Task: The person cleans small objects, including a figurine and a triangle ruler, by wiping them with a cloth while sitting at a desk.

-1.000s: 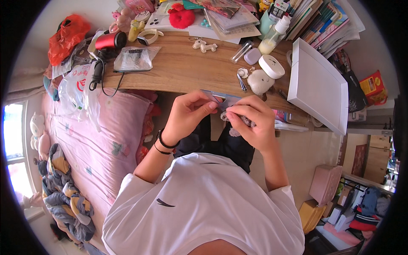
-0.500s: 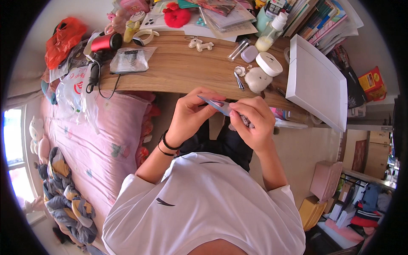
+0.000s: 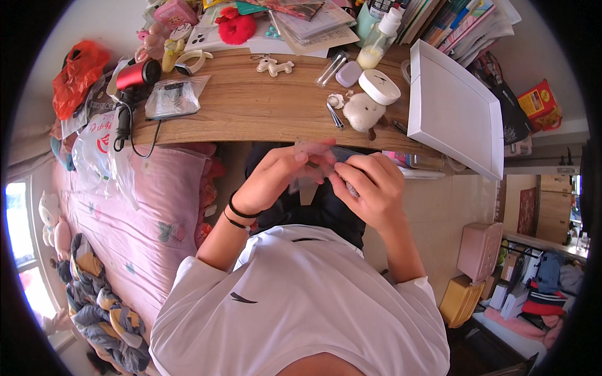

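Just off the desk's front edge, above my lap, my two hands meet. My left hand [image 3: 276, 172] has its fingers closed on a thin see-through plastic piece [image 3: 307, 149], partly smeared by motion. My right hand [image 3: 376, 188] is closed, fingertips close to those of the left. A small speckled grey thing [image 3: 351, 189] shows under its fingers; its kind is hidden. On the desk beyond lie a nail clipper [image 3: 335, 115], a fluffy white plush [image 3: 364, 113] and a round white case [image 3: 379, 86].
The wooden desk [image 3: 251, 106] bears a dog-shaped charm [image 3: 274, 67], a pump bottle [image 3: 379, 41], a clear bag [image 3: 175, 97] and a red hair dryer [image 3: 138, 74]. A white box lid [image 3: 454, 113] leans at the right edge. A pink-covered bed [image 3: 150, 207] stands left.
The bluish plastic piece between my hands has turned and now looks clear by my left fingers. My hands have shifted slightly, and the whole view has swung a little to the right.
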Available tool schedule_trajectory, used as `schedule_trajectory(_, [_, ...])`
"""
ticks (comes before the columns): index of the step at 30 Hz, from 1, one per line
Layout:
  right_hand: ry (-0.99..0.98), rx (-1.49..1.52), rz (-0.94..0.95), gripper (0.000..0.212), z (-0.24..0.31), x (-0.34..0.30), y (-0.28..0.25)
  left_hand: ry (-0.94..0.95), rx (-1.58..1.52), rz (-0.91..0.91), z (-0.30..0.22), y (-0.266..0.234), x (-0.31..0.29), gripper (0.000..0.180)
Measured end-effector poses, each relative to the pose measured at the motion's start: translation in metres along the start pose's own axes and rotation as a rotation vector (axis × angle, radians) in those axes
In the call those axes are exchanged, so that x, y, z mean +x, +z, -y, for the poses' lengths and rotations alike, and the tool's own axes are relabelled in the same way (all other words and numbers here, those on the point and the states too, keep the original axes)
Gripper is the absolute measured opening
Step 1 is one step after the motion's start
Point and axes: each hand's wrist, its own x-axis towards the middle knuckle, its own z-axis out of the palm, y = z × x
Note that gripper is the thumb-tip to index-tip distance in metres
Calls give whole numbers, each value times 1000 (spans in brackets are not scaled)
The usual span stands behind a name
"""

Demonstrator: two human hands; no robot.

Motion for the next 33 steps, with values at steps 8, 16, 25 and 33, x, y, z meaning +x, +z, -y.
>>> schedule_trajectory(8, [444,245,150,19,-6,10,-27,-32,354,-73,2,-10,3,36])
schedule_trajectory(16, [643,304,259,7,-18,3,-64,100,437,11,12,23,29,37])
schedule_trajectory(25, [650,61,131,9,-93,12,-161,165,194,-114,22,40,46,42])
schedule_trajectory(33, [997,124,566,21,-259,35,-159,156,315,-220,23,10,31,31])
